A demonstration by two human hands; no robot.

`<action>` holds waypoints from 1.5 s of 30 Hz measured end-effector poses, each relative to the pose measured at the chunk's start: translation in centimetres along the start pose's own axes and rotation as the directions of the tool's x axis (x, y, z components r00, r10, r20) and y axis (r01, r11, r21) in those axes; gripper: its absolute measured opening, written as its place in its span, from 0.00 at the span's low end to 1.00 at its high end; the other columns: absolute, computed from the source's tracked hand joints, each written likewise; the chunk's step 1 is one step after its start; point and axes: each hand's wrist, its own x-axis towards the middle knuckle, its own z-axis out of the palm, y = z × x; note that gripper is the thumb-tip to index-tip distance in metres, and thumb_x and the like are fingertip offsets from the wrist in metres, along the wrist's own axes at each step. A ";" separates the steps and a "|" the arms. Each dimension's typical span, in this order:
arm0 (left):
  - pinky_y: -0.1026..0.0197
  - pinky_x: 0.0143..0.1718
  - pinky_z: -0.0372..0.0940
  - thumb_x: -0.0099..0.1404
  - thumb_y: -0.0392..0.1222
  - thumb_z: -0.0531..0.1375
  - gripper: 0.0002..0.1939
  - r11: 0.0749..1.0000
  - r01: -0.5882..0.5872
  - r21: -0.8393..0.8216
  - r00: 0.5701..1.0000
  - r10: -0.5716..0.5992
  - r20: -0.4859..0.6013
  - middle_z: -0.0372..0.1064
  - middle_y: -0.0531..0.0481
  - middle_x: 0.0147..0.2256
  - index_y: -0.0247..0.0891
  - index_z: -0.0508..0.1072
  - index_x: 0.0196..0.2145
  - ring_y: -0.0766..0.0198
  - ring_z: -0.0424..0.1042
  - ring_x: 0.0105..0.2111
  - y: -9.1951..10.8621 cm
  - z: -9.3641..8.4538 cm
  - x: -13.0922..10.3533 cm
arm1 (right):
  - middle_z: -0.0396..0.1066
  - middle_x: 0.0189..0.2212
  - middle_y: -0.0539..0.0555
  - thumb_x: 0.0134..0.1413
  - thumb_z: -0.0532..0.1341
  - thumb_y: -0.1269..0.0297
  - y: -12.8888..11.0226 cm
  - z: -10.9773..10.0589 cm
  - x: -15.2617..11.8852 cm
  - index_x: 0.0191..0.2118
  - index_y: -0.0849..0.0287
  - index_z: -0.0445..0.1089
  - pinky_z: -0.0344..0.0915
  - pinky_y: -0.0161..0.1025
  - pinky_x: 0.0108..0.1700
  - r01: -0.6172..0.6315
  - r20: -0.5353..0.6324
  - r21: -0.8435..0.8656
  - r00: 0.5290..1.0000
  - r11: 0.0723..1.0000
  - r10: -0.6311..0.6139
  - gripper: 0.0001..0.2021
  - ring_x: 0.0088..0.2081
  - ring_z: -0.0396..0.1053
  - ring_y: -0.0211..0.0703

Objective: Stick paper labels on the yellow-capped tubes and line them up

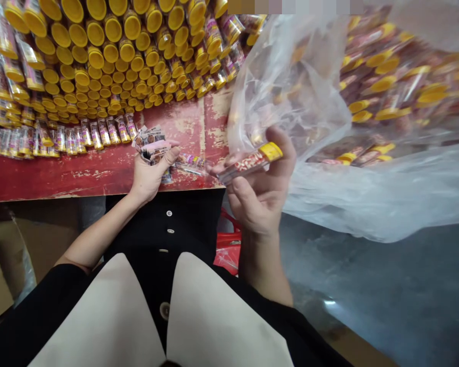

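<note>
Pointing cap [271, 151] upper-right, tube [245, 165] aslant, in right hand [262, 199]

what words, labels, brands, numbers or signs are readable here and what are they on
No text reads clearly.
Yellow-capped tube in the right hand: markings blurred.
Printed slips in the left hand: print too small.
Tube row on the red table: labels too small.
Tubes at far right: blurred.

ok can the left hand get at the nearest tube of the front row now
Probably yes: the nearest tube looks close to the left hand, with no barrier visible between them, but the printed slips occupying its grip would likely need shifting first.
</note>
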 end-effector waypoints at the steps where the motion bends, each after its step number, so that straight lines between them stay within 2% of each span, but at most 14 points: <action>1: 0.68 0.28 0.63 0.52 0.54 0.72 0.16 1.000 -0.004 0.006 1.000 0.004 0.006 0.74 0.55 0.26 0.41 0.81 0.34 0.73 0.70 0.24 0.0 0.1 0.0 | 0.70 0.40 0.51 0.54 0.68 0.54 0.1 0.4 0.1 0.61 0.36 0.58 0.75 0.52 0.52 0.039 -0.027 -0.051 0.999 0.998 -0.040 0.30 0.46 0.74 0.47; 5: 0.68 0.30 0.65 0.54 0.53 0.71 0.15 0.999 -0.033 0.016 0.999 0.032 0.037 0.74 0.55 0.26 0.41 0.81 0.35 0.73 0.70 0.24 0.0 0.3 -0.2 | 0.70 0.41 0.53 0.52 0.70 0.55 0.8 0.7 0.3 0.58 0.41 0.62 0.77 0.47 0.45 0.168 -0.123 -0.263 0.971 0.950 -0.205 0.29 0.44 0.74 0.47; 10: 0.67 0.31 0.65 0.52 0.54 0.72 0.16 1.000 -0.019 -0.004 1.000 0.019 0.024 0.75 0.54 0.29 0.39 0.80 0.33 0.72 0.71 0.26 0.0 0.4 -0.2 | 0.72 0.42 0.53 0.55 0.68 0.58 1.2 0.1 0.1 0.59 0.43 0.62 0.76 0.44 0.42 0.252 -0.159 -0.299 0.938 0.920 -0.309 0.27 0.42 0.74 0.45; 18: 0.66 0.31 0.65 0.53 0.53 0.72 0.16 1.000 -0.003 0.012 0.999 0.002 0.049 0.74 0.54 0.29 0.39 0.79 0.32 0.72 0.70 0.25 0.1 0.4 -0.5 | 0.75 0.41 0.53 0.55 0.69 0.59 0.8 0.4 -0.1 0.57 0.45 0.64 0.76 0.40 0.37 0.239 -0.119 -0.320 0.950 0.917 -0.289 0.25 0.41 0.75 0.43; 23: 0.67 0.29 0.64 0.53 0.55 0.72 0.17 1.000 0.009 0.007 0.999 -0.010 0.039 0.73 0.54 0.28 0.39 0.79 0.32 0.72 0.69 0.25 0.0 0.5 -0.5 | 0.73 0.40 0.52 0.55 0.68 0.59 0.3 0.0 -0.1 0.57 0.44 0.65 0.77 0.41 0.40 0.267 -0.178 -0.289 0.928 0.919 -0.326 0.24 0.40 0.76 0.42; 28: 0.67 0.29 0.65 0.52 0.55 0.72 0.17 1.000 0.023 -0.004 0.998 -0.023 0.058 0.73 0.54 0.28 0.40 0.79 0.32 0.72 0.70 0.25 0.0 0.7 -0.6 | 0.74 0.42 0.51 0.52 0.71 0.63 0.8 -0.1 0.0 0.55 0.46 0.67 0.77 0.41 0.38 0.294 -0.106 -0.271 0.937 0.916 -0.332 0.25 0.40 0.76 0.43; 31: 0.67 0.29 0.65 0.52 0.55 0.72 0.17 1.000 0.011 0.005 0.999 -0.011 0.052 0.73 0.55 0.28 0.40 0.79 0.32 0.72 0.70 0.25 0.2 0.8 -0.6 | 0.75 0.43 0.51 0.53 0.70 0.65 1.5 0.4 -0.4 0.54 0.46 0.66 0.78 0.41 0.41 0.288 -0.139 -0.227 0.936 0.930 -0.323 0.24 0.44 0.77 0.43; 33: 0.67 0.29 0.66 0.52 0.55 0.72 0.18 1.000 0.016 0.014 0.999 -0.017 0.039 0.73 0.54 0.28 0.40 0.79 0.33 0.71 0.70 0.26 0.4 0.8 -0.6 | 0.76 0.46 0.52 0.55 0.69 0.64 1.9 0.8 -0.8 0.50 0.47 0.65 0.78 0.43 0.46 0.276 -0.146 -0.187 0.941 0.943 -0.304 0.19 0.48 0.77 0.44; 35: 0.67 0.28 0.66 0.52 0.56 0.72 0.19 0.998 0.062 -0.012 0.998 -0.061 0.031 0.73 0.54 0.28 0.40 0.78 0.33 0.71 0.70 0.25 0.7 0.9 -0.8 | 0.76 0.48 0.53 0.57 0.67 0.62 2.3 1.1 -1.1 0.46 0.49 0.63 0.79 0.46 0.47 0.243 -0.123 -0.167 0.957 0.956 -0.264 0.15 0.49 0.78 0.45; 37: 0.67 0.25 0.65 0.51 0.59 0.71 0.21 0.984 0.141 -0.108 0.990 -0.138 0.038 0.72 0.55 0.26 0.39 0.77 0.34 0.72 0.69 0.23 1.2 1.1 -1.3 | 0.77 0.48 0.54 0.58 0.66 0.61 2.9 1.5 -1.3 0.45 0.50 0.61 0.79 0.44 0.42 0.227 -0.134 -0.182 0.958 0.957 -0.253 0.14 0.46 0.79 0.45; 39: 0.68 0.22 0.63 0.49 0.60 0.71 0.24 0.945 0.238 -0.226 0.971 -0.228 0.071 0.69 0.56 0.24 0.37 0.74 0.33 0.73 0.66 0.21 1.7 1.6 -2.0 | 0.77 0.46 0.53 0.57 0.67 0.61 3.5 2.0 -1.4 0.46 0.49 0.61 0.79 0.43 0.40 0.273 -0.209 -0.232 0.923 0.934 -0.322 0.16 0.46 0.79 0.45; 41: 0.69 0.20 0.61 0.46 0.57 0.74 0.25 0.895 0.332 -0.296 0.943 -0.320 0.092 0.65 0.58 0.21 0.36 0.71 0.31 0.74 0.64 0.19 2.0 2.1 -2.8 | 0.77 0.47 0.52 0.57 0.67 0.61 4.1 2.6 -1.4 0.49 0.49 0.63 0.79 0.46 0.45 0.346 -0.229 -0.304 0.878 0.888 -0.420 0.16 0.49 0.78 0.46; 43: 0.70 0.19 0.59 0.46 0.53 0.75 0.24 0.864 0.383 -0.328 0.921 -0.383 0.066 0.63 0.60 0.20 0.36 0.69 0.30 0.76 0.63 0.18 2.3 2.5 -3.3 | 0.75 0.53 0.55 0.62 0.62 0.57 4.3 3.0 -1.6 0.55 0.48 0.65 0.75 0.54 0.55 0.375 -0.125 -0.352 0.889 0.858 -0.440 0.17 0.55 0.74 0.49; 45: 0.71 0.19 0.58 0.47 0.49 0.75 0.23 0.856 0.385 -0.346 0.915 -0.402 0.023 0.63 0.61 0.20 0.37 0.68 0.30 0.76 0.63 0.18 2.4 2.5 -3.4 | 0.69 0.60 0.57 0.67 0.54 0.54 4.2 3.1 -1.9 0.64 0.48 0.61 0.69 0.59 0.62 0.341 0.029 -0.370 0.934 0.864 -0.356 0.22 0.62 0.69 0.52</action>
